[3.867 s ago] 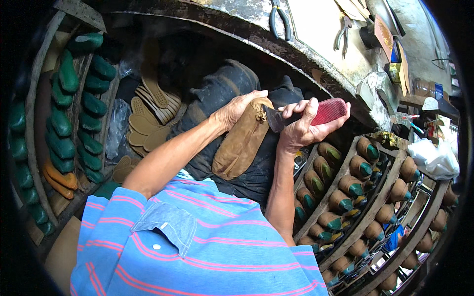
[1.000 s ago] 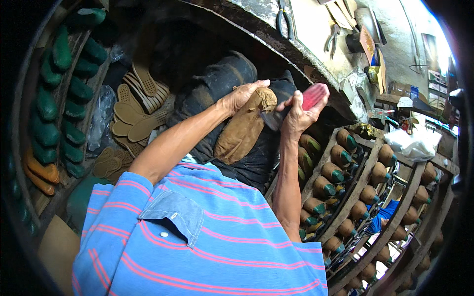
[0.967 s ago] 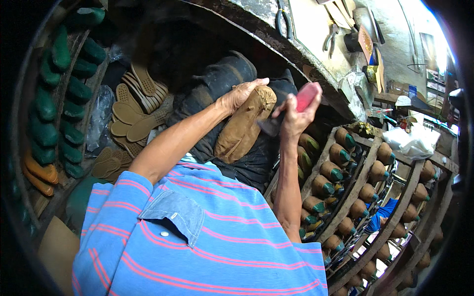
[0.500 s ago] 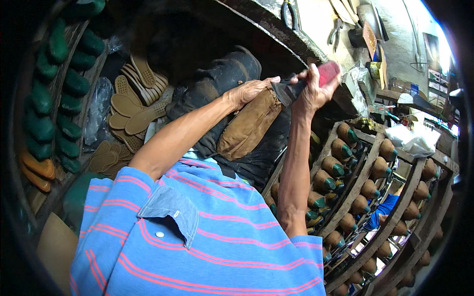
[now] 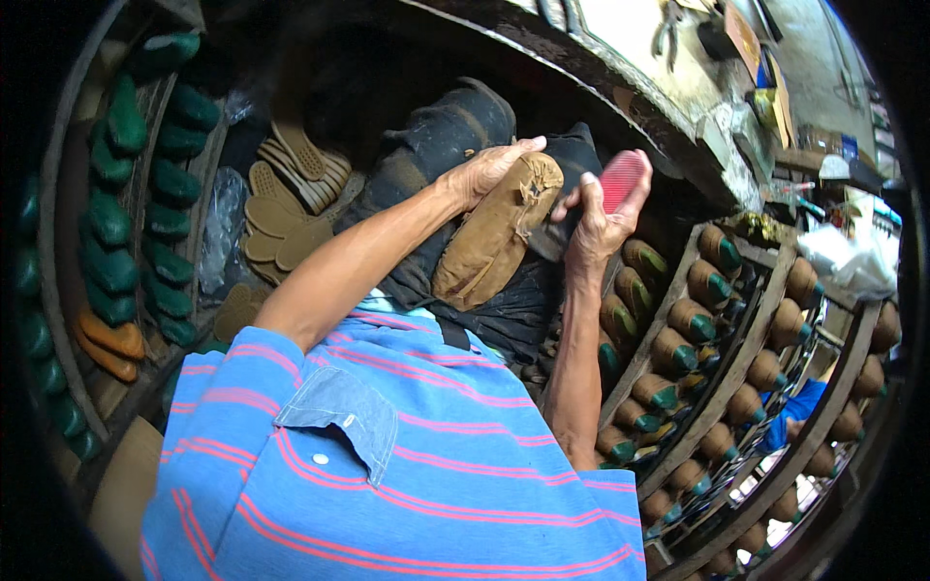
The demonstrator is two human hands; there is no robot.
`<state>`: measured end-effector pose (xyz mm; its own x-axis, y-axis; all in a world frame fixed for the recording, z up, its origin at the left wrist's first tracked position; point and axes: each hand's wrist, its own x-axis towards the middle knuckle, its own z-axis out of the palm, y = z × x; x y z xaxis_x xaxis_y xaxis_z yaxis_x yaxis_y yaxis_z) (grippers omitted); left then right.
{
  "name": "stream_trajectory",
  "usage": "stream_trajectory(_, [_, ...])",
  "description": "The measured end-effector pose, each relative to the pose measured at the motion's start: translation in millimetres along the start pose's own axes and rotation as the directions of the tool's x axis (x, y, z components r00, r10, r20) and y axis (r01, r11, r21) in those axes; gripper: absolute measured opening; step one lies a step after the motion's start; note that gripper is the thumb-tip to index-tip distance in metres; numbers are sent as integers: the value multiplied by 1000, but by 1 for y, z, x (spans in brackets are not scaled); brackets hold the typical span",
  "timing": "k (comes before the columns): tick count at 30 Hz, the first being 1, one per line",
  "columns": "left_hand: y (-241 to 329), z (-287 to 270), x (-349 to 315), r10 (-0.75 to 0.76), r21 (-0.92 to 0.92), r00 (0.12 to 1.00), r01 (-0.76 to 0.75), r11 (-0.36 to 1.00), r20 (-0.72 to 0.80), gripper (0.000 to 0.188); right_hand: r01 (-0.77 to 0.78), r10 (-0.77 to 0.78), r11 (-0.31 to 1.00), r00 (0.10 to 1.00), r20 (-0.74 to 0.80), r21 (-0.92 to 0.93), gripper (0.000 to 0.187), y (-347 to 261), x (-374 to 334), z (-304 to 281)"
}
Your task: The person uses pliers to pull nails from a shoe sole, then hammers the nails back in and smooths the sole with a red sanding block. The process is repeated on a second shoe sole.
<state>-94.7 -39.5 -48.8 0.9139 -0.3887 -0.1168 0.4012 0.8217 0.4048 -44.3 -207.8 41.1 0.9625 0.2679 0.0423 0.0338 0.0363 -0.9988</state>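
A brown suede shoe upper (image 5: 492,237), stretched over a form, lies across my lap with its sole side facing up and bunched, ragged edges at the far end. My left hand (image 5: 489,174) grips its far left side, the fingers partly hidden. To the right of the shoe, my right hand (image 5: 599,228) is closed round a tool with a red ribbed handle (image 5: 623,181). The tool's dark working end is smeared and partly hidden, so its kind is unclear. It appears apart from the shoe.
Wooden racks (image 5: 668,416) at right hold several brown, green-tipped shoe forms. Green forms (image 5: 111,218) fill a rack at left, near stacked tan insoles (image 5: 281,223). A worn workbench (image 5: 620,58) with pliers (image 5: 666,37) stands ahead; a white plastic bag (image 5: 852,254) lies right.
My right hand has drawn the tool down and away from the shoe's far end, exposing the gathered edges. My left hand keeps its hold. The view has shifted slightly.
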Motion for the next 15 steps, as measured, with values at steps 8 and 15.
stream_trajectory(8, [1,20,-6,596,929,790,-100,356,-144,58,65,44,936,954,-297,346,75,-2,10,-42])
stream_trajectory(15, [12,74,-102,802,944,503,106,313,-323,36,7,170,903,912,-372,429,68,21,25,5])
